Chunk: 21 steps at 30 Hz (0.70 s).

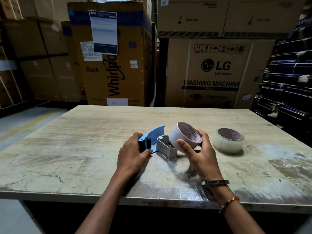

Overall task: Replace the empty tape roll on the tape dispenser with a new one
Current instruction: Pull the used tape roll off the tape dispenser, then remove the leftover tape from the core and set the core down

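A blue tape dispenser (157,134) with black rollers and a grey metal bracket lies on the wooden table (84,149). My left hand (133,152) grips its roller end and holds it down. My right hand (200,152) holds a roll of clear tape (179,137) tilted just above the dispenser's right end, thumb on the roll's outer face and fingers behind it. The roll's printed core faces up and to the right. A second roll of clear tape (228,141) lies flat on the table to the right, apart from both hands.
Large cardboard appliance boxes (211,71) stand stacked behind the table's far edge. Dark bundled stacks (287,85) rise at the right. A concrete floor (25,119) shows at the left. The table's near edge runs just below my forearms.
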Each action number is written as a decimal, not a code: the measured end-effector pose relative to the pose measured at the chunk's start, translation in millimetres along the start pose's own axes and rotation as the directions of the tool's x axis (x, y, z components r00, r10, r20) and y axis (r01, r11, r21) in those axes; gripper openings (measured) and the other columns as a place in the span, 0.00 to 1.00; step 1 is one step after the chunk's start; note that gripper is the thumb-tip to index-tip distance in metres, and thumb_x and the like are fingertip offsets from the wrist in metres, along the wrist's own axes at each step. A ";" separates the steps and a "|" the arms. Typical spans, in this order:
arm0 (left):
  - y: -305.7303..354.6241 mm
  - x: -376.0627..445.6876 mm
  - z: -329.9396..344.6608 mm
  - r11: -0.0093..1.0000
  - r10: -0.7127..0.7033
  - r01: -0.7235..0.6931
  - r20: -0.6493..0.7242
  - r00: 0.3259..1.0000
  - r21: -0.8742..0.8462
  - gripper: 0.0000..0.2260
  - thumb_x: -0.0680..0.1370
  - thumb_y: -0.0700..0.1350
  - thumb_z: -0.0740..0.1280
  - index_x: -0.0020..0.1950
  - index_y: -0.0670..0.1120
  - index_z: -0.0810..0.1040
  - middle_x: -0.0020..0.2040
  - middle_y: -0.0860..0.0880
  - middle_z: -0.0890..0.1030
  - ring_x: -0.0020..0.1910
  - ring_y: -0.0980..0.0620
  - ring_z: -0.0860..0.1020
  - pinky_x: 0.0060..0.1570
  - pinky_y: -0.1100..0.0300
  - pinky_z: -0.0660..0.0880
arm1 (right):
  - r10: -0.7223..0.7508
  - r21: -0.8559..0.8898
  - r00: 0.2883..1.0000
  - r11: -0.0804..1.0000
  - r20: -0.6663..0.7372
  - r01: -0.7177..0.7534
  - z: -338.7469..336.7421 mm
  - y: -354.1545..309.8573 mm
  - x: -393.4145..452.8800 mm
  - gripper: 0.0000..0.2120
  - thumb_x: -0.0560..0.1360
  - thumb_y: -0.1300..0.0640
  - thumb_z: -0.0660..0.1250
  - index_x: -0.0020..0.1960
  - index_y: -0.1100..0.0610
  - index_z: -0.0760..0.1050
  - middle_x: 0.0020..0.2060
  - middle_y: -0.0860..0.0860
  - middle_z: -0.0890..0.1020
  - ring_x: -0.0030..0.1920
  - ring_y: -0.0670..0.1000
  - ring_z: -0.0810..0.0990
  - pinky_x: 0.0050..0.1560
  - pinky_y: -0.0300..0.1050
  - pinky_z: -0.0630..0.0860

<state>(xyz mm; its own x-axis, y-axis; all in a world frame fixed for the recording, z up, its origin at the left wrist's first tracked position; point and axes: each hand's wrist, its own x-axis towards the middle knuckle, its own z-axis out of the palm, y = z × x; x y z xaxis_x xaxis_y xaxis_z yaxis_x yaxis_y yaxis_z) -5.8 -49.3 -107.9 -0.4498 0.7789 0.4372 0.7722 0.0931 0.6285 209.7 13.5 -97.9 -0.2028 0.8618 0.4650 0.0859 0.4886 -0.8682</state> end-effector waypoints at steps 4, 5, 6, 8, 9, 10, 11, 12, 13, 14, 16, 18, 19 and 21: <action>-2.4 1.4 0.2 0.997 -0.060 0.063 -0.062 0.996 0.043 0.22 0.71 0.51 0.74 0.62 0.50 0.72 0.56 0.48 0.81 0.54 0.43 0.78 0.50 0.49 0.75 | -0.002 0.011 1.000 1.000 0.015 0.001 -0.2 -0.5 -0.2 0.41 0.63 0.30 0.72 0.69 0.49 0.69 0.56 0.40 0.81 0.52 0.29 0.79 0.46 0.28 0.77; -3.2 2.1 0.1 0.996 -0.079 0.081 -0.073 0.994 0.033 0.22 0.70 0.51 0.74 0.61 0.49 0.72 0.55 0.48 0.81 0.53 0.43 0.78 0.50 0.49 0.75 | -0.004 0.016 1.000 1.000 0.022 0.004 -0.1 -1.1 -0.6 0.40 0.63 0.31 0.72 0.69 0.48 0.69 0.56 0.39 0.81 0.52 0.30 0.79 0.46 0.28 0.77; -3.9 2.7 -0.2 0.995 -0.092 0.094 -0.076 0.993 0.020 0.22 0.70 0.50 0.74 0.61 0.49 0.72 0.56 0.47 0.81 0.54 0.42 0.77 0.50 0.48 0.75 | -0.007 0.020 1.000 1.000 0.029 0.006 -0.2 -1.9 -0.8 0.39 0.64 0.31 0.73 0.69 0.47 0.69 0.56 0.39 0.80 0.53 0.30 0.79 0.46 0.29 0.78; -4.6 3.8 -0.2 0.995 -0.096 0.096 -0.074 0.993 0.002 0.25 0.71 0.48 0.75 0.65 0.49 0.72 0.59 0.46 0.78 0.58 0.42 0.75 0.54 0.48 0.74 | -0.011 0.044 0.999 0.999 0.039 0.010 -0.6 -3.7 -1.1 0.37 0.64 0.32 0.73 0.68 0.46 0.70 0.57 0.39 0.81 0.54 0.32 0.79 0.47 0.32 0.79; -4.0 4.0 -0.4 0.996 -0.084 0.085 -0.080 0.993 0.000 0.27 0.71 0.48 0.75 0.68 0.50 0.71 0.62 0.46 0.76 0.60 0.42 0.74 0.58 0.48 0.73 | -0.012 0.062 0.999 0.998 0.040 0.009 -1.1 -4.9 -1.3 0.37 0.64 0.33 0.73 0.68 0.47 0.71 0.57 0.40 0.81 0.54 0.34 0.79 0.48 0.33 0.79; -2.2 3.5 -1.2 0.998 -0.062 0.062 -0.099 0.993 -0.003 0.27 0.72 0.48 0.74 0.70 0.50 0.70 0.63 0.46 0.74 0.61 0.43 0.72 0.60 0.48 0.71 | -0.011 0.078 0.999 0.997 0.040 0.008 -2.2 -6.3 -2.3 0.36 0.64 0.33 0.74 0.68 0.47 0.71 0.58 0.40 0.81 0.55 0.34 0.80 0.48 0.33 0.79; 0.4 2.9 -2.7 1.000 -0.024 0.023 -0.130 0.991 -0.012 0.26 0.73 0.48 0.74 0.70 0.50 0.71 0.63 0.46 0.73 0.61 0.44 0.72 0.61 0.48 0.71 | -0.009 0.093 0.999 0.996 0.042 0.005 -3.0 -8.3 -3.7 0.36 0.64 0.34 0.74 0.67 0.47 0.72 0.58 0.41 0.81 0.55 0.34 0.80 0.49 0.33 0.78; 3.4 1.6 -4.6 0.999 0.027 -0.032 -0.163 0.986 -0.028 0.24 0.74 0.48 0.73 0.69 0.49 0.73 0.63 0.47 0.74 0.60 0.44 0.72 0.61 0.48 0.71 | -0.007 0.105 0.999 0.994 0.048 0.002 -4.4 -10.2 -6.2 0.36 0.64 0.34 0.74 0.67 0.47 0.72 0.58 0.41 0.81 0.55 0.33 0.79 0.48 0.31 0.78; 6.7 -0.6 -6.6 0.994 0.087 -0.098 -0.190 0.978 -0.047 0.20 0.75 0.46 0.73 0.66 0.47 0.75 0.62 0.47 0.75 0.58 0.45 0.72 0.59 0.47 0.72 | -0.007 0.112 0.998 0.994 0.060 0.000 -6.6 -12.4 -9.4 0.35 0.64 0.35 0.75 0.67 0.46 0.72 0.57 0.40 0.81 0.54 0.33 0.79 0.48 0.30 0.77; 10.6 -4.1 -8.8 0.984 0.146 -0.164 -0.208 0.967 -0.069 0.17 0.76 0.45 0.72 0.64 0.47 0.77 0.60 0.48 0.77 0.57 0.46 0.73 0.57 0.45 0.73 | -0.007 0.114 0.997 0.993 0.076 -0.002 -9.9 -14.9 -13.1 0.34 0.64 0.35 0.76 0.67 0.45 0.72 0.57 0.39 0.82 0.55 0.33 0.79 0.48 0.29 0.77; 21.5 -15.7 -13.1 0.956 0.230 -0.262 -0.216 0.949 -0.133 0.13 0.76 0.45 0.70 0.60 0.47 0.79 0.56 0.52 0.79 0.55 0.48 0.74 0.55 0.44 0.74 | -0.006 0.113 0.994 0.994 0.111 -0.007 -19.2 -20.8 -21.6 0.35 0.64 0.36 0.76 0.67 0.44 0.72 0.58 0.39 0.82 0.56 0.34 0.80 0.49 0.29 0.77; 32.9 -31.5 -15.4 0.923 0.300 -0.342 -0.226 0.927 -0.178 0.14 0.75 0.46 0.70 0.60 0.47 0.80 0.56 0.57 0.78 0.58 0.50 0.75 0.57 0.45 0.75 | -0.002 0.112 0.990 0.994 0.138 -0.013 -30.4 -27.4 -32.2 0.36 0.63 0.36 0.77 0.68 0.42 0.71 0.61 0.41 0.81 0.59 0.40 0.81 0.54 0.37 0.80; 38.5 -39.6 -15.4 0.904 0.328 -0.372 -0.216 0.920 -0.211 0.15 0.75 0.46 0.70 0.61 0.47 0.80 0.57 0.59 0.78 0.60 0.51 0.75 0.59 0.47 0.75 | -0.006 0.136 0.988 0.991 0.157 -0.016 -35.5 -30.7 -38.6 0.37 0.62 0.36 0.78 0.68 0.39 0.71 0.62 0.41 0.81 0.60 0.43 0.81 0.57 0.41 0.80; 50.6 -55.0 -14.4 0.859 0.328 -0.339 -0.095 0.940 -0.383 0.16 0.76 0.49 0.70 0.63 0.49 0.78 0.60 0.57 0.79 0.62 0.54 0.77 0.62 0.49 0.75 | -0.034 0.271 0.979 0.962 0.202 -0.023 -43.1 -36.1 -52.8 0.36 0.62 0.37 0.80 0.67 0.37 0.72 0.63 0.42 0.81 0.62 0.46 0.82 0.58 0.42 0.80</action>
<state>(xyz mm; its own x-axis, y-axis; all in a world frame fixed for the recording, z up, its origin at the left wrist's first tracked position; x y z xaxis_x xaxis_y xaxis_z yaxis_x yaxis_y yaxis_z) 51.6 -96.4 -90.9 -0.2119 0.7033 0.6786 0.6440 -0.4218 0.6383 259.3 -43.7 -83.7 -0.3983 0.7995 0.4495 -0.1775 0.4137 -0.8930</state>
